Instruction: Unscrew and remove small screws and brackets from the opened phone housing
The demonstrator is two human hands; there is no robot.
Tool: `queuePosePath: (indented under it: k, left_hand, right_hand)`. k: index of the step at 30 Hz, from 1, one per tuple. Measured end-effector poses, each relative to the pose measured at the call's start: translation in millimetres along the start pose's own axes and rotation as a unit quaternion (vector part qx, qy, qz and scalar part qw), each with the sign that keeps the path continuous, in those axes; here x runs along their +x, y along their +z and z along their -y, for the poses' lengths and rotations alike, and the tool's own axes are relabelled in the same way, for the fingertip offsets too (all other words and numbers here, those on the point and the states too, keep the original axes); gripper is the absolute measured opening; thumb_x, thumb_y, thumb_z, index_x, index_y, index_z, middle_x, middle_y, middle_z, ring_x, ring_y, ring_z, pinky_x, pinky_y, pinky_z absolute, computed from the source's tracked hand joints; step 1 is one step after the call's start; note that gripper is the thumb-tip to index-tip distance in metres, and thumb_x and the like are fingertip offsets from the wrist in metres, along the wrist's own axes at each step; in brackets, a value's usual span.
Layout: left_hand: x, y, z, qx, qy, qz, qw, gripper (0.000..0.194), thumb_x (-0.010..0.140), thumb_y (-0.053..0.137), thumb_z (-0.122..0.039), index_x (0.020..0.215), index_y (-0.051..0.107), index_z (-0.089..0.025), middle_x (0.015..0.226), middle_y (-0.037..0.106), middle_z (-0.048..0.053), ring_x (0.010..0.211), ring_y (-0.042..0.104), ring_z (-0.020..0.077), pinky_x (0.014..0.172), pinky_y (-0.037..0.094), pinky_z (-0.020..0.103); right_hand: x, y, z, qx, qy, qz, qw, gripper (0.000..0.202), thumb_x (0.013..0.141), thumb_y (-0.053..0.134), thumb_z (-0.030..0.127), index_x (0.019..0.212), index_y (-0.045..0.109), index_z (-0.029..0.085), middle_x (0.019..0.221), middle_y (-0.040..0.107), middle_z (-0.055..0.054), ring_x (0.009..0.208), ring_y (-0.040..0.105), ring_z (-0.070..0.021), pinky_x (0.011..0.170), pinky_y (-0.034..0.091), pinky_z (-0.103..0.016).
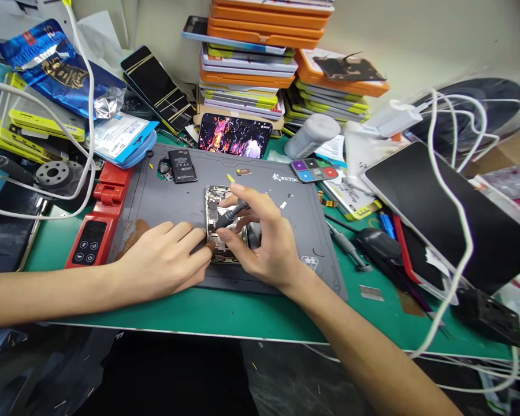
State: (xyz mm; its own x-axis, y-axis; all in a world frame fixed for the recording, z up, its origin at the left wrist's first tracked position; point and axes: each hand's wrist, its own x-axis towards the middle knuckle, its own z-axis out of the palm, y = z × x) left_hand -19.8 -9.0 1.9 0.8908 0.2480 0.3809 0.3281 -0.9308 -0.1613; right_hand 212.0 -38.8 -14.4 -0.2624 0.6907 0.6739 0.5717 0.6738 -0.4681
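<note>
An opened phone [214, 215] lies on the grey work mat [173, 205], its inner boards and metal parts exposed. My right hand [271, 240] is above it, thumb and fingers closed around a dark screwdriver [231, 215]. The screwdriver slants down to the left, its tip at the left part of the phone. With fingers curled, my left hand [173, 254] presses against the phone's lower left edge. Something dark shows beside those fingertips; its kind is unclear. My hands cover much of the phone's right side and lower left edge.
A phone battery [182, 166] lies on the mat's upper left. Behind stands a lit phone [235, 136] playing video. A red device [90, 240] borders the mat's left. White cables [453, 202] hang over a black tablet-like panel [455, 214] on the right. Orange boxes [266, 26] are stacked behind.
</note>
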Motion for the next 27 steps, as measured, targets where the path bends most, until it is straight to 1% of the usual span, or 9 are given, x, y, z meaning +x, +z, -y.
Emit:
queuePosePath:
  k: [2,4,8,10,12,15,19,24,27]
  left_hand:
    - [0.8,-0.9,-0.3,0.003,-0.001,-0.01,1.0,0.018,0.106,0.054,-0.024,0.104,0.07,-0.015,0.092,0.073,0.006,0.083,0.068,0.0215,0.063,0.047,0.035]
    - [1.3,-1.3,-0.6,0.005,-0.002,-0.016,1.0,0.02,0.107,0.054,-0.025,0.105,0.071,-0.015,0.095,0.074,0.007,0.085,0.069,0.0215,0.063,0.047,0.035]
    - [1.3,-1.0,-0.1,-0.001,-0.006,-0.011,1.0,0.023,0.11,0.054,-0.032,0.108,0.07,-0.015,0.097,0.074,0.007,0.087,0.07,0.0213,0.065,0.047,0.034]
    - [1.2,-1.0,0.2,-0.006,-0.009,-0.007,1.0,0.025,0.11,0.055,-0.035,0.109,0.07,-0.015,0.098,0.075,0.008,0.088,0.07,0.0213,0.066,0.048,0.033]
    - [0.7,-1.1,0.5,-0.01,-0.012,-0.004,1.0,0.028,0.11,0.054,-0.038,0.11,0.07,-0.015,0.099,0.075,0.008,0.088,0.071,0.0219,0.066,0.048,0.034]
    - [-0.4,-0.9,0.3,-0.013,-0.015,-0.004,1.0,0.032,0.111,0.053,-0.041,0.109,0.071,-0.015,0.1,0.075,0.008,0.088,0.072,0.023,0.065,0.049,0.035]
    - [-0.9,0.4,-0.6,-0.009,-0.019,-0.021,1.0,0.032,0.111,0.052,-0.04,0.107,0.071,-0.015,0.099,0.076,0.008,0.086,0.072,0.0229,0.063,0.049,0.036]
    - [1.7,0.4,-1.2,0.015,-0.006,-0.052,0.999,0.023,0.11,0.054,-0.027,0.104,0.071,-0.013,0.095,0.077,0.005,0.082,0.072,0.0201,0.061,0.048,0.035]
    - [1.9,0.3,-1.4,0.02,-0.006,-0.053,0.998,0.02,0.109,0.055,-0.025,0.104,0.071,-0.013,0.094,0.077,0.004,0.08,0.071,0.0196,0.059,0.048,0.036]
  right_hand:
    - [-1.2,2.0,0.2,0.01,0.01,-0.012,1.0,0.072,0.098,0.069,0.017,0.161,0.038,0.033,0.13,0.071,-0.008,0.077,0.07,-0.0148,0.059,0.065,-0.029]
    - [-2.3,3.4,1.1,0.033,0.027,-0.03,0.999,0.069,0.098,0.066,0.013,0.159,0.04,0.033,0.127,0.071,-0.007,0.073,0.07,-0.0126,0.06,0.065,-0.027]
    - [-2.4,3.5,4.6,0.113,0.078,-0.078,0.987,0.06,0.102,0.06,0.016,0.156,0.042,0.035,0.117,0.069,-0.006,0.075,0.069,-0.0127,0.057,0.064,-0.026]
    - [-1.9,2.7,6.3,0.152,0.089,-0.105,0.979,0.056,0.103,0.059,0.02,0.154,0.043,0.038,0.121,0.068,-0.007,0.078,0.069,-0.0138,0.052,0.062,-0.025]
    - [-1.6,1.7,8.1,0.187,0.084,-0.114,0.972,0.055,0.102,0.058,0.023,0.153,0.044,0.04,0.126,0.067,-0.008,0.081,0.069,-0.0149,0.048,0.059,-0.024]
    - [-2.2,-0.2,11.4,0.215,0.061,-0.085,0.971,0.056,0.101,0.056,0.02,0.153,0.044,0.038,0.134,0.066,-0.01,0.084,0.071,-0.0163,0.048,0.06,-0.026]
    - [-3.9,-1.0,15.7,0.219,0.041,-0.036,0.974,0.061,0.101,0.054,0.014,0.157,0.041,0.036,0.14,0.064,-0.013,0.092,0.076,-0.0188,0.056,0.066,-0.03]
    - [-5.3,0.9,17.8,0.244,0.03,-0.024,0.969,0.067,0.099,0.055,0.007,0.158,0.041,0.033,0.146,0.058,-0.014,0.099,0.076,-0.0185,0.063,0.071,-0.031]
    - [-5.0,1.7,16.6,0.238,0.029,-0.023,0.97,0.068,0.098,0.055,0.005,0.158,0.04,0.033,0.146,0.058,-0.013,0.099,0.076,-0.0181,0.064,0.071,-0.031]
